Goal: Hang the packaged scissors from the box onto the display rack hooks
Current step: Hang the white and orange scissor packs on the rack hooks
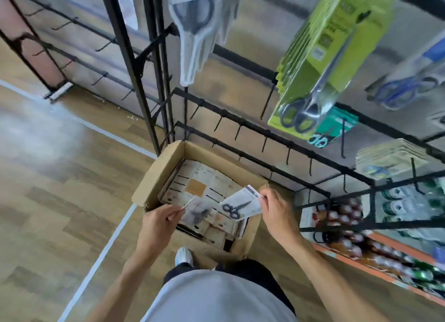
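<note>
An open cardboard box stands on the floor below me, filled with several flat white scissor packs. My left hand pinches one clear pack with dark scissors above the box. My right hand pinches a white card pack with black-handled scissors by its right end. The black display rack rises just behind the box, with several bare hooks along its lower bars.
Green scissor packs, clear packs and blue-handled scissors hang on upper hooks. Teal packs and a beige stack hang lower right. A shelf of bottles lies to the right. Wooden floor spreads left.
</note>
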